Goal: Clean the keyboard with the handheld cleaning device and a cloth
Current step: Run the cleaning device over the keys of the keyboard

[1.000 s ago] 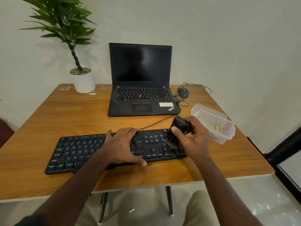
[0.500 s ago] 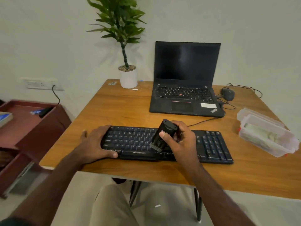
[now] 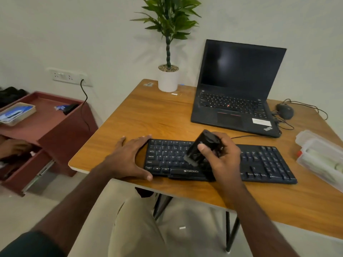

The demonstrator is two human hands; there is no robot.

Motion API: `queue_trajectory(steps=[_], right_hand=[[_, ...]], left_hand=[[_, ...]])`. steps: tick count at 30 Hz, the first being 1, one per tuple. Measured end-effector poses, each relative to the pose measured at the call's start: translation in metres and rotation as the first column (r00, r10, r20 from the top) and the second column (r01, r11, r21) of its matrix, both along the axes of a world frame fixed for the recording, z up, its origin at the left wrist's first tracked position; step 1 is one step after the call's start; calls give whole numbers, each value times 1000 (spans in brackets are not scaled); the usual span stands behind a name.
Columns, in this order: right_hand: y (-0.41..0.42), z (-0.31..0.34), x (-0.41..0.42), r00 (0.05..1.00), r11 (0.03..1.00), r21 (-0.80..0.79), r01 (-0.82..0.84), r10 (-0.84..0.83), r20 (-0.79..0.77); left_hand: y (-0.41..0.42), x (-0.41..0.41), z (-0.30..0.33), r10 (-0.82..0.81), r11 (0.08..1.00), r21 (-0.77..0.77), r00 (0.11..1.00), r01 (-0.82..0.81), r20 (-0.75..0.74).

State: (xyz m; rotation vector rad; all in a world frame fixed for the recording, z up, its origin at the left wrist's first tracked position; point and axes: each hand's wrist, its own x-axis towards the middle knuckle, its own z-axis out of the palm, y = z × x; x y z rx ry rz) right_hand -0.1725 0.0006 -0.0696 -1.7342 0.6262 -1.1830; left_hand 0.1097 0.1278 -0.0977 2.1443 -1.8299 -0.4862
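A black keyboard (image 3: 259,164) lies along the near edge of the wooden table (image 3: 157,117). My right hand (image 3: 222,160) grips the black handheld cleaning device (image 3: 202,145) over the keyboard's middle, brush end tilted down-left onto the letter keys. My left hand (image 3: 130,156) rests flat at the keyboard's left end, fingers spread along its edge and thumb at the front. No cloth shows plainly; a pale roll sits inside the plastic box.
An open black laptop (image 3: 237,93) stands behind the keyboard, a mouse (image 3: 284,110) with cables to its right. A clear plastic box (image 3: 321,156) sits at the right edge, a potted plant (image 3: 168,78) at the back. A red shelf unit (image 3: 55,130) stands left of the table.
The device in my right hand has swept leftward along the keyboard from the right end to the letter keys. My left hand slid to the keyboard's left end. The view turned left.
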Motion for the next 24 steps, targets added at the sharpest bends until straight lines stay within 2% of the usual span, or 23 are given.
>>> queue_trajectory(steps=[3, 6, 11, 17, 19, 22, 24], right_hand=[[19, 6, 40, 976, 982, 6, -188, 188, -114], [35, 10, 75, 924, 939, -98, -330, 300, -236], [33, 11, 93, 878, 897, -169, -409, 336, -342], [6, 20, 84, 798, 860, -127, -493, 389, -460], [0, 25, 84, 816, 874, -105, -475, 393, -423], [6, 26, 91, 878, 895, -113, -431, 386, -284], [16, 23, 99, 867, 881, -128, -455, 405, -292]], left_hand=[[0, 3, 0, -21, 1000, -5, 1000, 21, -19], [0, 3, 1, -53, 998, -17, 998, 53, -25], [-1, 6, 1, -62, 998, 32, 998, 62, -2], [-1, 8, -2, -49, 998, 30, 999, 50, -20], [-2, 9, -4, -41, 998, 37, 999, 42, -14], [-2, 9, -2, -34, 998, 51, 999, 35, -10], [-2, 7, 0, -39, 998, 47, 999, 40, -18]])
